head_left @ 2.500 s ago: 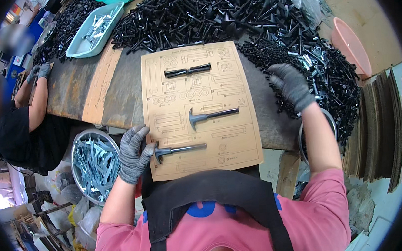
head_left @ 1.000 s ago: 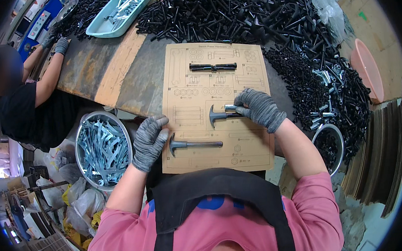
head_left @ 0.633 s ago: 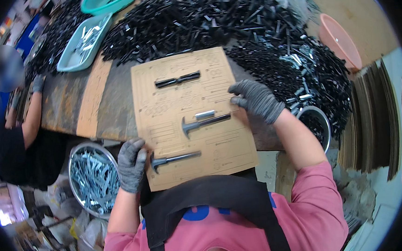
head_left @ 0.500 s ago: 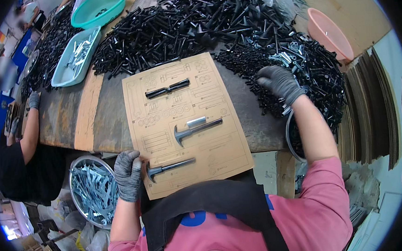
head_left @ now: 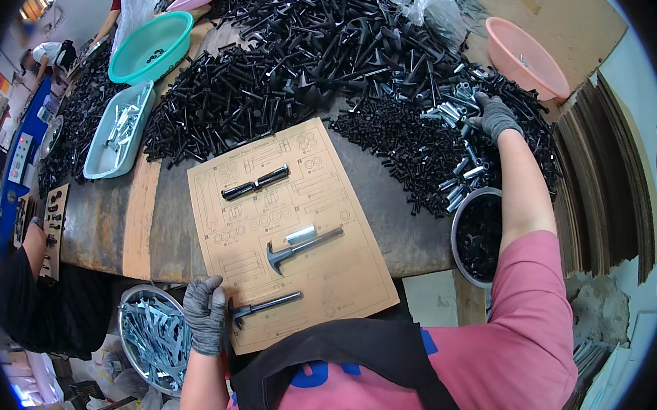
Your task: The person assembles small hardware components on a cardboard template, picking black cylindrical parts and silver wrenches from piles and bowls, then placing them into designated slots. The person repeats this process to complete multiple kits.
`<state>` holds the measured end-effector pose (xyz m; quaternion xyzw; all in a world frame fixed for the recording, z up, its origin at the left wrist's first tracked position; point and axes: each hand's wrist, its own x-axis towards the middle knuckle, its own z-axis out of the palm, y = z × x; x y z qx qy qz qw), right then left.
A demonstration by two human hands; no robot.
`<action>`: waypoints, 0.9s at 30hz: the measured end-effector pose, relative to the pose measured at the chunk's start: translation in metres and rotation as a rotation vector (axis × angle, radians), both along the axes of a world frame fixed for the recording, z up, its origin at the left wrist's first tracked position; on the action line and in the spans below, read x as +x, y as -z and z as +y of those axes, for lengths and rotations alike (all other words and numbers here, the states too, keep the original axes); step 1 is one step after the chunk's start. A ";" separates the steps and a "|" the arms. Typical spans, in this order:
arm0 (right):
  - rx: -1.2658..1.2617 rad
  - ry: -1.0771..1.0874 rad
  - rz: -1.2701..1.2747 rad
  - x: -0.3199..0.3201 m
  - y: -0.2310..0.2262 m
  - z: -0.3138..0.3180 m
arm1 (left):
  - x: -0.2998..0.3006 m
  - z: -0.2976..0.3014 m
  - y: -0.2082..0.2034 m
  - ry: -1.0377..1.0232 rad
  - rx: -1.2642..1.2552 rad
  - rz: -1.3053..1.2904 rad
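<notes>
Left hand (head_left: 205, 314), grey glove, fingers curled loosely on card (head_left: 292, 230) edge, touching head of dark L-shaped bolt (head_left: 263, 307) lying flat near card's front. Card tan, printed with outlines. Right hand (head_left: 494, 115) reaching among silver sleeves (head_left: 453, 111) in black screw pile (head_left: 333, 60); grip unclear. Half second ago it sat nearer.
</notes>
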<state>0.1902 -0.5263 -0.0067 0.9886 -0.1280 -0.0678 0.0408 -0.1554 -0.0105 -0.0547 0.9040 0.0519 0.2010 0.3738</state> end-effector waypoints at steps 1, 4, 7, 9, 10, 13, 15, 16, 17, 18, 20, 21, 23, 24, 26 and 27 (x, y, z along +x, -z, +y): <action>0.058 -0.011 -0.003 0.002 0.001 0.001 | 0.001 -0.001 0.000 -0.002 -0.007 0.008; 0.146 -0.042 -0.040 0.001 0.003 -0.006 | 0.004 -0.002 0.000 0.008 0.019 0.025; 0.172 -0.149 -0.024 -0.001 0.000 -0.018 | 0.007 -0.001 0.001 0.031 0.065 0.044; 0.163 -0.160 0.044 0.004 -0.007 -0.022 | 0.008 0.000 0.000 0.040 0.060 0.053; 0.174 -0.158 0.111 0.006 -0.012 -0.024 | 0.008 0.000 0.000 0.024 0.046 0.067; 0.061 -0.209 0.232 0.007 -0.022 -0.031 | 0.008 0.001 -0.001 0.030 0.108 0.009; 0.017 -0.296 0.177 0.005 -0.022 -0.036 | 0.009 0.001 -0.001 0.028 0.093 0.017; -0.041 -0.315 0.112 0.005 -0.017 -0.035 | 0.009 0.001 0.000 0.029 0.092 0.009; -0.057 -0.280 0.074 0.005 -0.011 -0.035 | 0.010 0.002 0.001 0.042 0.076 0.025; -0.065 -0.227 0.036 0.006 -0.004 -0.035 | 0.010 0.002 0.002 0.054 0.067 0.033; -0.056 -0.138 -0.054 0.012 0.006 -0.032 | 0.010 0.002 0.004 0.062 0.070 0.026; -0.130 -0.160 -0.030 0.015 0.009 -0.031 | 0.011 0.002 0.006 0.060 0.083 0.016; -0.159 -0.203 -0.071 0.019 0.013 -0.032 | 0.009 0.003 0.006 0.055 0.070 0.019; -0.176 -0.215 -0.055 0.021 0.014 -0.034 | 0.009 0.004 0.006 0.053 0.041 0.026; -0.201 -0.336 -0.083 0.024 0.014 -0.039 | 0.007 0.005 0.006 0.039 0.043 0.029; -0.171 -0.367 -0.169 0.025 0.015 -0.042 | 0.006 0.006 0.006 0.024 0.072 0.027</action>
